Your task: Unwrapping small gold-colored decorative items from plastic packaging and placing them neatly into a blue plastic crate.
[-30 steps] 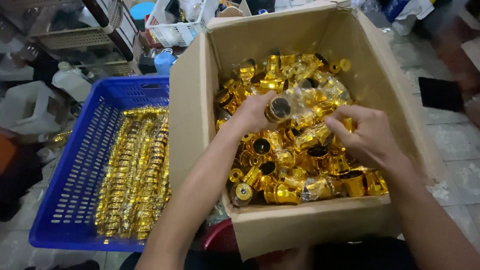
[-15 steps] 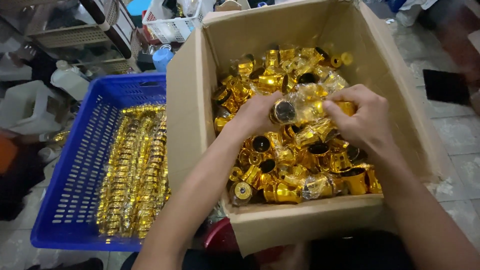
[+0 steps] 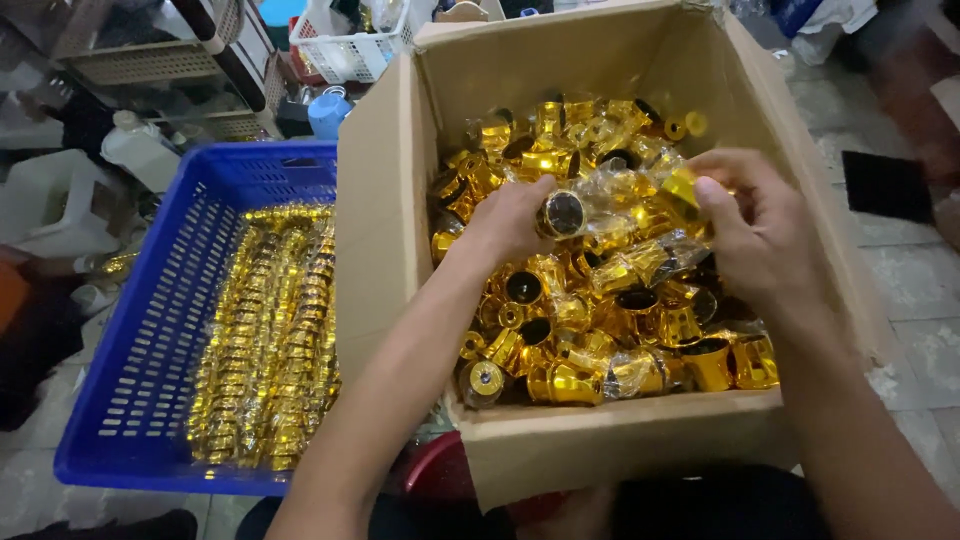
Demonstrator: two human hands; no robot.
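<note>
Cardboard box (image 3: 390,250) fills the centre and right of the frame, open at the top and heaped with small gold cups (image 3: 600,350), some in clear wrap. Blue perforated crate (image 3: 140,380) sits at lower left, touching the box's left wall, and holds long rows of stacked gold cups (image 3: 265,340) lying lengthwise from top to bottom of the frame. Left hand (image 3: 510,220), at frame centre inside the box, is clenched around a short stack of cups (image 3: 562,213); its dark end faces right, so its long axis runs left to right toward the other hand. Right hand (image 3: 760,230), just right of centre, pinches a loose gold cup (image 3: 680,190) in its fingertips. The two pieces lie near each other, not touching, above the heap.
</note>
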